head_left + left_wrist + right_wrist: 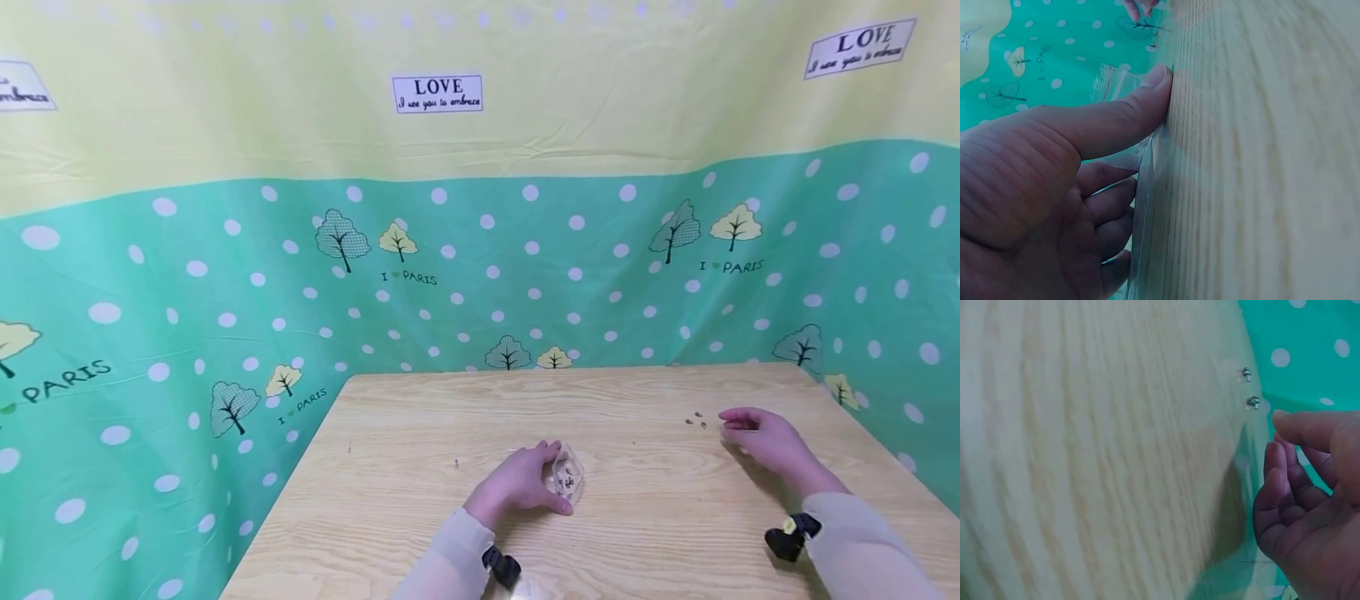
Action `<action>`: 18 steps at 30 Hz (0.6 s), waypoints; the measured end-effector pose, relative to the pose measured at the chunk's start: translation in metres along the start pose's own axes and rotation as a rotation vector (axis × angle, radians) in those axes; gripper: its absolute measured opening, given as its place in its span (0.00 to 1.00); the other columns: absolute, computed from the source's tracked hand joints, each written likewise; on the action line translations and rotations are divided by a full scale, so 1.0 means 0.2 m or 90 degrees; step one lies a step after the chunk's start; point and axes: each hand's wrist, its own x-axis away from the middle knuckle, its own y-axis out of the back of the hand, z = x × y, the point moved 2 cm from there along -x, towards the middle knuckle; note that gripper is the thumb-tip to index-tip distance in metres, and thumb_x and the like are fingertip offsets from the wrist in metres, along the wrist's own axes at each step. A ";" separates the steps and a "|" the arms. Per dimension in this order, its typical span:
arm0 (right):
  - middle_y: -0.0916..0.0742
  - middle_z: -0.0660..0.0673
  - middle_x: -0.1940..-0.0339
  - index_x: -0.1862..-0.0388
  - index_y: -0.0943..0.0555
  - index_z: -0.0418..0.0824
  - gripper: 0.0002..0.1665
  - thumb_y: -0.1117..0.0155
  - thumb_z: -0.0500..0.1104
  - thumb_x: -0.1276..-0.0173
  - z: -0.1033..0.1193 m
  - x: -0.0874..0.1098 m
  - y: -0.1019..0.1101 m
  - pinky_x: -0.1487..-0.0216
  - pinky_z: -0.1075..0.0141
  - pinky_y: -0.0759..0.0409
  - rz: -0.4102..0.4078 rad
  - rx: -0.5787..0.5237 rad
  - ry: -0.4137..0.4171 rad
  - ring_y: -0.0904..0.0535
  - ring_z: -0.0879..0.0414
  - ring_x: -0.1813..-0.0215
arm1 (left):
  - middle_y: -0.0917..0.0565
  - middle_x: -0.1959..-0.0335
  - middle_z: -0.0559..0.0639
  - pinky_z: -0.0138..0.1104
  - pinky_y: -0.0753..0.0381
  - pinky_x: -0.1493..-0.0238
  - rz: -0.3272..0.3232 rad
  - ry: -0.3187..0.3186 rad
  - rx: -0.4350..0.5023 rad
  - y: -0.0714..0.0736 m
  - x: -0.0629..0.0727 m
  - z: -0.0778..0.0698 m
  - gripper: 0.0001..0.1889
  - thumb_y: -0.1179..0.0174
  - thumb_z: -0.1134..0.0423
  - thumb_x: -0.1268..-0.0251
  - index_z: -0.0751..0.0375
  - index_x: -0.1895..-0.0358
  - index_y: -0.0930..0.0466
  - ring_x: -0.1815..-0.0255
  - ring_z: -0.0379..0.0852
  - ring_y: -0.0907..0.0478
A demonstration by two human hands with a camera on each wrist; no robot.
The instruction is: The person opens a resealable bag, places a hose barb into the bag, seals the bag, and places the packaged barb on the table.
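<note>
My left hand (521, 479) grips a clear plastic zip bag (576, 492) on the table, its thumb at the near edge and the fingers at the far side. Several small dark pieces (568, 482) show inside the bag. In the left wrist view the thumb lies over the bag (1110, 84), close to the tabletop. On the right, my right hand (772, 442) hovers low with fingers loosely bent and nothing visible between them. Just left of its fingertips lie 3 small metal pieces (698, 415). Up close, two look like little screws (1254, 402).
The wooden table (375, 525) has other tiny pieces on it, one left of the left hand (456, 463) and one between the hands (633, 442). A green dotted curtain (450, 292) hangs behind and along both sides.
</note>
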 end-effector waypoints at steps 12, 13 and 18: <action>0.15 0.24 0.43 0.34 0.22 0.23 0.29 0.33 0.43 0.22 -0.01 -0.05 -0.06 0.33 0.31 0.28 0.024 0.045 0.018 0.23 0.26 0.37 | 0.35 0.17 0.59 0.58 0.37 0.20 0.005 0.001 0.002 0.00 -0.01 0.00 0.57 0.14 0.49 0.53 0.53 0.17 0.34 0.20 0.67 0.36; 0.15 0.24 0.42 0.34 0.22 0.23 0.29 0.33 0.43 0.23 0.00 -0.06 -0.06 0.33 0.31 0.28 0.030 0.043 0.016 0.23 0.26 0.37 | 0.35 0.17 0.59 0.58 0.37 0.19 0.005 0.000 0.002 0.00 -0.01 0.00 0.57 0.14 0.49 0.53 0.53 0.17 0.34 0.19 0.67 0.36; 0.16 0.25 0.43 0.33 0.23 0.23 0.28 0.33 0.42 0.23 0.00 -0.07 -0.07 0.33 0.30 0.30 0.049 0.043 0.017 0.24 0.26 0.37 | 0.35 0.17 0.58 0.57 0.37 0.19 0.007 -0.004 0.001 0.00 -0.01 0.02 0.56 0.14 0.49 0.52 0.53 0.17 0.34 0.19 0.66 0.36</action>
